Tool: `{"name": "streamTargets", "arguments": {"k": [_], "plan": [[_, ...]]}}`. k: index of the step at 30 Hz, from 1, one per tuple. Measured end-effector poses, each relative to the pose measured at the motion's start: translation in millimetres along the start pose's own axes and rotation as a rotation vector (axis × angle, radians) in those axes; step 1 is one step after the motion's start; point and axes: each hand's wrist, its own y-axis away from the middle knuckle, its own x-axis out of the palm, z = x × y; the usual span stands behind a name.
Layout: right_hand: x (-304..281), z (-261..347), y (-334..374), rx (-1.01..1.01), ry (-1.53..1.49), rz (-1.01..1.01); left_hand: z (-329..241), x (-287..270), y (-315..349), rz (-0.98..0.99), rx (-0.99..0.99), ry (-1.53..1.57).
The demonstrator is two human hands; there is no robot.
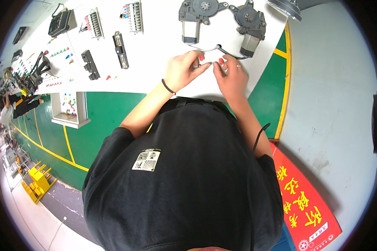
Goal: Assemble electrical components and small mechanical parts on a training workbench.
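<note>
My left hand (pixel 182 70), with a dark band at its wrist, is over the white tabletop (pixel 155 79). Its fingers curl around a small red piece (pixel 201 58), with the thumb stretched toward the right hand. Facing it, my right hand (pixel 233 80) has bent fingers at another small red piece (pixel 221 61). Both pieces are too small to name surely. Just beyond the hands, a grey cable (pixel 232 54) comes from a dark hole in the table. Two motors with round gear housings, one on the left (pixel 190 31) and one on the right (pixel 250 42), lie behind it.
Left on the table are black switch strips (pixel 120 50), terminal blocks (pixel 135 19) and small coloured plugs. A lamp (pixel 287 7) sits at the far right corner. An open drawer (pixel 71 121) juts out at left. A grey wall (pixel 331 83) and a red banner (pixel 301 196) stand right.
</note>
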Motion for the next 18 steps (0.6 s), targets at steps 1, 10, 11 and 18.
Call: {"name": "streamTargets", "arguments": {"k": [1,10,11,18], "plan": [[0,-1,0,0.006,-0.004,-0.008,-3,-2,-2,-0.003,0.02,0.009],[5,-18,-3,-0.204,0.05,0.027,12,11,-1,-0.054,0.197,-0.063],[5,-17,-5,-0.241,0.073,0.003,11,15,0,-0.061,0.191,-0.067],[-9,-12,-6,-0.093,-0.068,0.09,-7,17,12,-0.141,-0.136,-0.016]]}}
